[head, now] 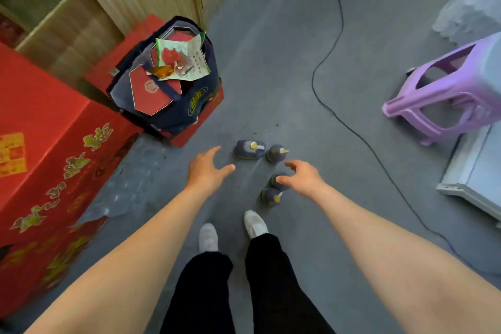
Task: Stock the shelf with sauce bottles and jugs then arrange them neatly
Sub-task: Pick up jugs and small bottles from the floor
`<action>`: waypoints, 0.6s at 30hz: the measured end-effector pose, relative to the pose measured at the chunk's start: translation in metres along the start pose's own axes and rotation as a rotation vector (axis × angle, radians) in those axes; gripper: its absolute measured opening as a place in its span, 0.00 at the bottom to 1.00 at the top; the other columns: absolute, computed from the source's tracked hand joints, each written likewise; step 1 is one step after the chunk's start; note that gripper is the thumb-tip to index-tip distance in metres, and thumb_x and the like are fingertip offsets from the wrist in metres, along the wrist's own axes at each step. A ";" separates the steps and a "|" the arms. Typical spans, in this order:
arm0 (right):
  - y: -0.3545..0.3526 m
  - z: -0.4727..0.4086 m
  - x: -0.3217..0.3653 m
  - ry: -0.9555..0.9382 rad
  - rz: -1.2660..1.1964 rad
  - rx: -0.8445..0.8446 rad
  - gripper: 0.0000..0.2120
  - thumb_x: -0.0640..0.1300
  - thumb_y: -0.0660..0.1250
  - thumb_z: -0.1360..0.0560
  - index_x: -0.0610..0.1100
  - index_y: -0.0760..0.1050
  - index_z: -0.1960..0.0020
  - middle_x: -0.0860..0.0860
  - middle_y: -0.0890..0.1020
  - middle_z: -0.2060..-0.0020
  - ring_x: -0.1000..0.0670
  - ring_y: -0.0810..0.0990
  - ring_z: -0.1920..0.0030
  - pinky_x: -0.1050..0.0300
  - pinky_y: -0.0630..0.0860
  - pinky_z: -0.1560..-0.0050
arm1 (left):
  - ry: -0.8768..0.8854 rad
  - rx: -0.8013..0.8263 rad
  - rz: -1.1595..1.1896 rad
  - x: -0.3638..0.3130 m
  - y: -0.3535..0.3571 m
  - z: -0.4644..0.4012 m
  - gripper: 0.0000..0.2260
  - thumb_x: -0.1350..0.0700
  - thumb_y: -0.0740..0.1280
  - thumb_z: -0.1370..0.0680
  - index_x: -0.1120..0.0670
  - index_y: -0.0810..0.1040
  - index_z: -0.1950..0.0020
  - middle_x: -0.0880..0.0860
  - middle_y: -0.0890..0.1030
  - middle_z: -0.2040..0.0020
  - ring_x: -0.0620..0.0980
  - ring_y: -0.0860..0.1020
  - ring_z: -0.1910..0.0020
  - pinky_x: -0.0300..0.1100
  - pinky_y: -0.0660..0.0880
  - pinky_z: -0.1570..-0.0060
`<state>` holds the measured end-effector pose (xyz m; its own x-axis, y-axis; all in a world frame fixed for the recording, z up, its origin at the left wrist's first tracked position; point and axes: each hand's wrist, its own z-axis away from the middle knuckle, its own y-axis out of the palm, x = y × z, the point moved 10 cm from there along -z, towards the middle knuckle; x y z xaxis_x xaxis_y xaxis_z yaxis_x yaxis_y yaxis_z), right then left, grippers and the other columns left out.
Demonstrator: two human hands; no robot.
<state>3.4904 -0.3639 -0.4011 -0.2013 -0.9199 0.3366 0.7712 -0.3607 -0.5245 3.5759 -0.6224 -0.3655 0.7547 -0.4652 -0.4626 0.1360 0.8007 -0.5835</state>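
— Where are the bottles?

— On the grey floor (284,68), just ahead of the person's white shoes (253,224). Four dark blue ones with gold caps. A squat jug (248,150) stands at the back left, a rounder bottle (276,154) just beside it on the right. Two more stand nearer the feet: one bottle (271,196) in full view, another (277,181) partly hidden under the right hand.

— And the hands?

— Both reach down, arms bare. The left hand (207,168) hangs with fingers spread and relaxed, holding nothing; the jug sits just beyond its fingertips, apart from them. The right hand (302,175) is also loosely spread, fingers slightly curved, the thumb over the half-hidden bottle. I cannot tell whether it touches it. The rounder bottle lies just past the right fingertips.

— What else is around?

— Red boxes (48,149) with gold lettering on the left, a dark blue box (173,89) stuffed with paper on top of another red one, wooden panelling behind. A purple stool (447,95) lies tipped on the right, beside a white shelf edge (471,171), and a black cable (330,46) snakes across the floor.
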 end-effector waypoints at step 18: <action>0.195 -0.267 -0.073 0.132 -0.279 -0.144 0.39 0.50 0.77 0.28 0.43 0.65 0.23 0.45 0.73 0.28 0.43 0.73 0.29 0.48 0.70 0.30 | 0.250 0.128 -0.168 0.117 0.168 -0.263 0.33 0.45 0.74 0.26 0.51 0.68 0.25 0.59 0.73 0.29 0.57 0.71 0.31 0.42 0.65 0.34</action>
<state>3.4945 -0.4083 -0.7371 -0.4766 -0.7913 0.3831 0.5842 -0.6107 -0.5346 3.5187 -0.6419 -0.6927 0.5363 -0.6605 -0.5255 0.3367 0.7384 -0.5843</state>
